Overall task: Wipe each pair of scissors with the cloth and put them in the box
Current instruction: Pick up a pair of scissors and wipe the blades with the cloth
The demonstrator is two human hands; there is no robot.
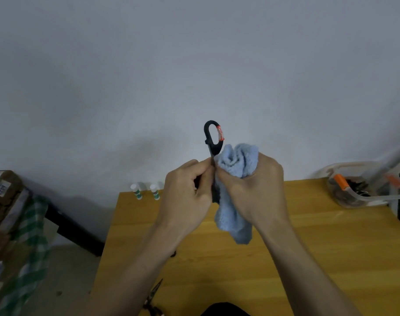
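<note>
Light-blue cloth [236,179], black scissors [213,139] with red tape, orange-latched clear box [363,185], honey-yellow table [319,236].

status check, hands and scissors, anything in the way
Left hand grips black scissors, handle up. Right hand holds blue cloth against them. Box far right on table, path clear. Second scissors near edge.

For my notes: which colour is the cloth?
Light blue cloth, seen best in the head view.
</note>
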